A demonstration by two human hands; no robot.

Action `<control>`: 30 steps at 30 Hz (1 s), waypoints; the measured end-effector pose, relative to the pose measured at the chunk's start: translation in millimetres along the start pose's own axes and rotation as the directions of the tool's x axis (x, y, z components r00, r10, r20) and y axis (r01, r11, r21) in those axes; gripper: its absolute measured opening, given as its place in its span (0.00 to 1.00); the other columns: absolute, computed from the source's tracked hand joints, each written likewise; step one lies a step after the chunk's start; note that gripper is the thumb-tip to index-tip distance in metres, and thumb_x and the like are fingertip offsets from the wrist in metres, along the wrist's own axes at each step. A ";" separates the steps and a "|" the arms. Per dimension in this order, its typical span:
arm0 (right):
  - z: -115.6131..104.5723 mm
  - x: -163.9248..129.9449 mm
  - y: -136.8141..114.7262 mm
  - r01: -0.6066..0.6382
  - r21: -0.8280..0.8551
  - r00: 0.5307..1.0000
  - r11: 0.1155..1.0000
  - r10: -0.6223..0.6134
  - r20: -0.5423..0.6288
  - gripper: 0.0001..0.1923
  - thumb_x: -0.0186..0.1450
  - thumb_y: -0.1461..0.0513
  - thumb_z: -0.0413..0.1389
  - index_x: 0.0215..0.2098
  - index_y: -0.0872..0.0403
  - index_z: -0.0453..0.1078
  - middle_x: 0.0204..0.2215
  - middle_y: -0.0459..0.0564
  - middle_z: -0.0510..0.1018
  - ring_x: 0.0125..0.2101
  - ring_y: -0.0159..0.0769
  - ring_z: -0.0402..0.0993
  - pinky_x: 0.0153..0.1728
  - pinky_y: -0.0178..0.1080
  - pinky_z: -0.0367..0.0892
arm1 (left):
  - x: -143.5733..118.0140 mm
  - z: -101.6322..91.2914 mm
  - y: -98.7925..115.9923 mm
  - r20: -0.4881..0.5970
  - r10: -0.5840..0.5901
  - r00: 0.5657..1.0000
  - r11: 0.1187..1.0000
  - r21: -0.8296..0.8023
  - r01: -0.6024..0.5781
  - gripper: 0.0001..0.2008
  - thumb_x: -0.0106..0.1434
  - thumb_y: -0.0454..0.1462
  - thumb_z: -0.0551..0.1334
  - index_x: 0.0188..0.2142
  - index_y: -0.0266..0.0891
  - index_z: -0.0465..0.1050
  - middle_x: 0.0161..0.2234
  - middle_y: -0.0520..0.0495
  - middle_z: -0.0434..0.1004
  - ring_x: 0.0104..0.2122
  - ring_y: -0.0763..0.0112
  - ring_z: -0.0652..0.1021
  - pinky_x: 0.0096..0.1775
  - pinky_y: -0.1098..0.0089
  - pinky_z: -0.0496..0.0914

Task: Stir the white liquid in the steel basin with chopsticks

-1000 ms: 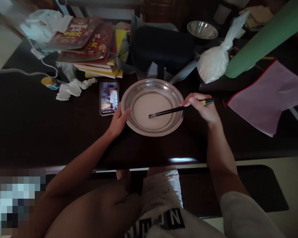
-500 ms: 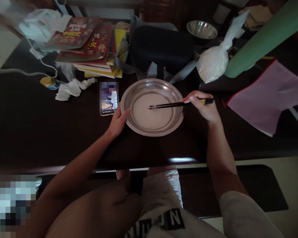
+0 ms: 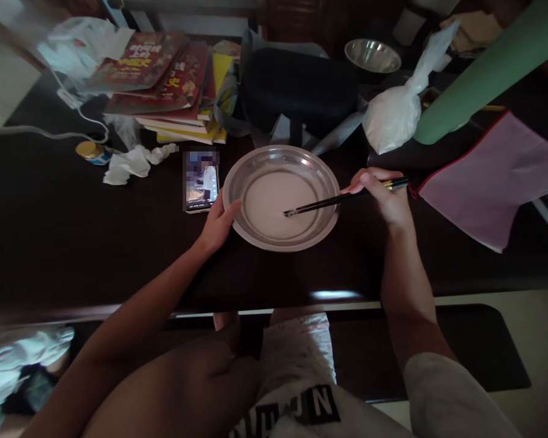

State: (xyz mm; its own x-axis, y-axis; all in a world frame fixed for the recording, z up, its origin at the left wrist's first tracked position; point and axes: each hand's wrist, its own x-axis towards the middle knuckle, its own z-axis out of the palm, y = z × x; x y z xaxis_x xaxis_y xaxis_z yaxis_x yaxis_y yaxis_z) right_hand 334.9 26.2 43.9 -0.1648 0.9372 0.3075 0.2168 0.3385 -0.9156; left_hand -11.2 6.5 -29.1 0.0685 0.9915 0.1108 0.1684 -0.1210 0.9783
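Observation:
A round metal dish [image 3: 322, 176] holding pale whitish liquid sits on the dark table [image 3: 50, 243] in front of me. My left hand [image 3: 218, 224] grips the dish's left rim, thumb over the edge. My right hand [image 3: 383, 198] is at the dish's right side and holds a pair of black chopsticks [image 3: 322, 205], whose tips dip into the liquid right of the dish's middle.
A lit phone [image 3: 201, 181] lies just left of the dish. Behind are stacked books [image 3: 164, 79], crumpled tissue [image 3: 128, 164], a small yellow-lidded jar [image 3: 89, 152], a black bag [image 3: 296, 85], a white-filled plastic bag [image 3: 395, 112], a metal bowl [image 3: 372, 56], a green roll [image 3: 484, 73] and a pink pouch [image 3: 493, 176].
The chopstick tips moved from the near middle of the liquid up to the far side, then back down and rightward. My right hand shifted slightly right. My left hand stayed on the rim.

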 end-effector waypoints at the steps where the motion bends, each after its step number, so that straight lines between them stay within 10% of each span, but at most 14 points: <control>1: 0.6 0.0 0.5 -0.004 0.008 1.000 1.000 0.004 0.030 0.16 0.66 0.48 0.60 0.25 0.45 0.79 0.25 0.44 0.82 0.31 0.40 0.83 0.39 0.47 0.76 | 0.0 -0.1 0.0 -0.004 0.000 1.000 1.000 -0.001 0.000 0.27 0.64 0.53 0.61 0.56 0.41 0.69 0.52 0.40 0.78 0.52 0.53 0.77 0.58 0.49 0.71; 30: 0.1 1.4 2.4 0.028 -0.062 1.000 0.998 -0.028 -0.012 0.14 0.65 0.47 0.61 0.28 0.45 0.80 0.29 0.44 0.84 0.35 0.40 0.84 0.42 0.46 0.76 | 1.4 -0.5 -1.7 -0.009 0.001 1.000 1.000 0.020 -0.001 0.28 0.63 0.55 0.62 0.55 0.40 0.70 0.51 0.39 0.77 0.51 0.51 0.77 0.56 0.50 0.73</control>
State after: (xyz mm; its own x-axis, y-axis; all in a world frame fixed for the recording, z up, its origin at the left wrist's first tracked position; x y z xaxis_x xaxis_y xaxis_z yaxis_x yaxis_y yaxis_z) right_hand 335.2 28.3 42.1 -0.1597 0.9281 0.3363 0.2712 0.3688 -0.8891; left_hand -11.8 8.1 -30.5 0.0601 0.9918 0.1132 0.1877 -0.1226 0.9746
